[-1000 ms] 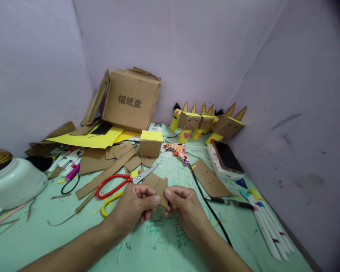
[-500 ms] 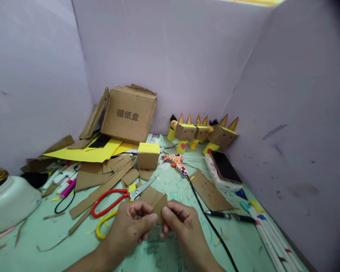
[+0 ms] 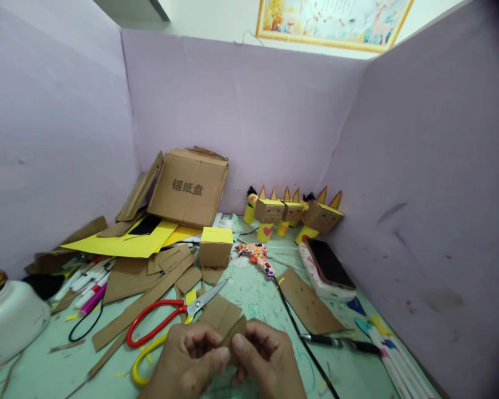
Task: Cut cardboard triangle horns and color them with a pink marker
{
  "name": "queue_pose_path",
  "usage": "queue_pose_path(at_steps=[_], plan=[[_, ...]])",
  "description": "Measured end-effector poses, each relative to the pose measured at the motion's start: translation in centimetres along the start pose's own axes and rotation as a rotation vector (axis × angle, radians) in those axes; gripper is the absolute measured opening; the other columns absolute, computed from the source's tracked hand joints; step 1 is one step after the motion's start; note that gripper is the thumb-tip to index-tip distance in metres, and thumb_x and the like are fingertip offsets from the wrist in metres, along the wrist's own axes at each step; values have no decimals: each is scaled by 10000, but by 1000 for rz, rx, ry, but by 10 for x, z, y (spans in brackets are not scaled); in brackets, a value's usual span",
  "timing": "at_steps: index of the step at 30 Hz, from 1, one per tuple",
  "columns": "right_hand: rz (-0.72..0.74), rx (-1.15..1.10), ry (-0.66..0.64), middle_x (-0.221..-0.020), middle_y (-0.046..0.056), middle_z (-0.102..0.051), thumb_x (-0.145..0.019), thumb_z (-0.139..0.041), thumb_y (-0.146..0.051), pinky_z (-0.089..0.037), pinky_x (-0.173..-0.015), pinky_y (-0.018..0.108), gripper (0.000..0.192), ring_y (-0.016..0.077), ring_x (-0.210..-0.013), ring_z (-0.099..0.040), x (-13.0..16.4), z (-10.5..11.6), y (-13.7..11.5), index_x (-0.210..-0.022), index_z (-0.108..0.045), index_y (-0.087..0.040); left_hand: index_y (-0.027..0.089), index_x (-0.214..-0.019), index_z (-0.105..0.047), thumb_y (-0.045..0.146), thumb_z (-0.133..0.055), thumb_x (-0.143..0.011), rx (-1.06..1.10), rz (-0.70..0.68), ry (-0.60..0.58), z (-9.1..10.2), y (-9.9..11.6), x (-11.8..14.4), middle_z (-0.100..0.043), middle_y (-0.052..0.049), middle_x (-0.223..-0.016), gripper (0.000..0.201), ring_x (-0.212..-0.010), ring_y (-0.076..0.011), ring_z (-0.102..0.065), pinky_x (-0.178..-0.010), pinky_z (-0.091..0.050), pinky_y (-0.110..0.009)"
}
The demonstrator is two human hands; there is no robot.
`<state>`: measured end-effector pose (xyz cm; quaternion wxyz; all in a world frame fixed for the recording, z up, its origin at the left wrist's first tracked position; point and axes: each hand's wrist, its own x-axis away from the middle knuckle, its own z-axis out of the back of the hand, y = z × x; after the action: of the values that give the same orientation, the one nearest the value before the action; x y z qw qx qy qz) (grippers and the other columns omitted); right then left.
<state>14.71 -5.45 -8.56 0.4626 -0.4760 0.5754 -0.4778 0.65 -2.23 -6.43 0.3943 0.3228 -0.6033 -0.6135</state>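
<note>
The left hand (image 3: pixel 187 360) and the right hand (image 3: pixel 264 360) meet at the bottom edge of the view, thumbs nearly touching, and both pinch a folded piece of brown cardboard (image 3: pixel 224 321) that rises between them with its crease uppermost. Each hand is closed on that cardboard piece, fingers curled behind it.

Just beyond the cardboard piece, on the side of the left hand, lie red-handled scissors (image 3: pixel 166 321), blades pointing toward a small cardboard cube with a yellow top (image 3: pixel 215 246) farther back. A yellow loop (image 3: pixel 143 360) lies just beside the scissors, near the left hand. On the right-hand side of the cardboard piece, a black cable (image 3: pixel 291 321) runs along the green mat (image 3: pixel 253 288), past a flat cardboard rectangle (image 3: pixel 307 302) and a phone (image 3: pixel 330 266). Well behind the cardboard piece, a large carton (image 3: pixel 189 185) leans near the purple wall, with cardboard figures (image 3: pixel 293 210) to its right.
</note>
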Motion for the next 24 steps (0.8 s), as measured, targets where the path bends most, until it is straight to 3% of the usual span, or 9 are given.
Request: queue_pose_path(at_steps=[4,9,13,18,24], plan=[[-55,-76,28,-397,-44,-456,-654,-658,-502,-357,-355,188,401,66,-327,-402,-2,3,-2,-539,-555,-132,128,-611,-567,422,-646,-627,54,1,-20,-4,0,-2,-482,23,-459,305,-390,-68,-371,-387,-291,-192],[-155,-225,81,-399,-62,-461,-651,-704,-417,-349,-380,166,334,52,-346,-407,-4,9,-7,-560,-557,-131,106,-865,-596,358,-699,-598,152,-50,-56,-4,-4,-3,-604,-40,-670,381,-610,-129,-512,-545,-412,-222],[-151,-215,71,-401,-64,-460,-674,-688,-397,-346,-384,173,310,56,-347,-406,-4,9,-7,-576,-565,-130,102,-859,-579,340,-687,-619,171,-38,-97,-5,0,-1,-619,-59,-707,356,-653,-157,-555,-608,-435,-259],[-85,-6,60,-436,-47,-463,-719,-621,-372,-357,-412,210,279,85,-387,-425,-1,6,-10,-574,-549,-144,112,-745,-594,348,-635,-651,67,-36,-59,-7,7,2,-595,-33,-661,257,-605,-136,-539,-557,-410,-229],[79,310,20,-576,-1,-481,-747,-566,-346,-359,-461,239,279,120,-495,-463,5,4,-19,-557,-580,-141,152,-549,-495,348,-554,-669,-67,-14,14,-8,12,3,-427,47,-441,237,-408,-76,-387,-405,-297,-192]])
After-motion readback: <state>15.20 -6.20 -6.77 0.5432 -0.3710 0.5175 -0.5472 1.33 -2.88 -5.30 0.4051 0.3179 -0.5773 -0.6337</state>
